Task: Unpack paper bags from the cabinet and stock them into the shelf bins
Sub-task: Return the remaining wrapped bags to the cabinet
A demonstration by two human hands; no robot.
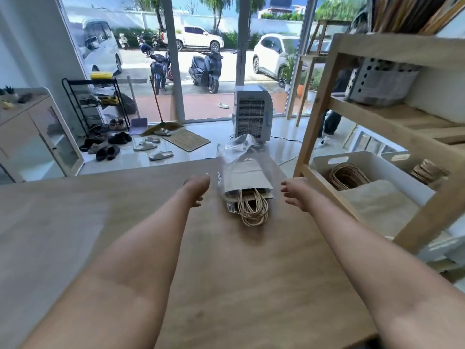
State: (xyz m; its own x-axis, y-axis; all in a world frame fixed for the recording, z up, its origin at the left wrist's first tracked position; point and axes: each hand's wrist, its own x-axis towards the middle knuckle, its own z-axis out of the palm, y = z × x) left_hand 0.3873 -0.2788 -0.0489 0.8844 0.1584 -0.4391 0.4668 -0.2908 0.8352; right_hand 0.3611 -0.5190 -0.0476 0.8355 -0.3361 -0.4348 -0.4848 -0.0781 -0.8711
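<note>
Both arms are reaching out over the wooden table (251, 273). The pack of paper bags (247, 181) is lying flat on the table between the hands, half inside a clear plastic wrap (235, 149), twine handles (253, 210) pointing toward the person. Left hand (197, 188) is sitting just left of the pack, fingers loosely curled, gripping nothing; it may be touching the wrap edge, hard to tell. Right hand (295, 193) is hovering just right of the pack, fingers relaxed and apart, empty. White bin (352, 161) on the wooden shelf (317, 122) at right is already holding bags with handles.
</note>
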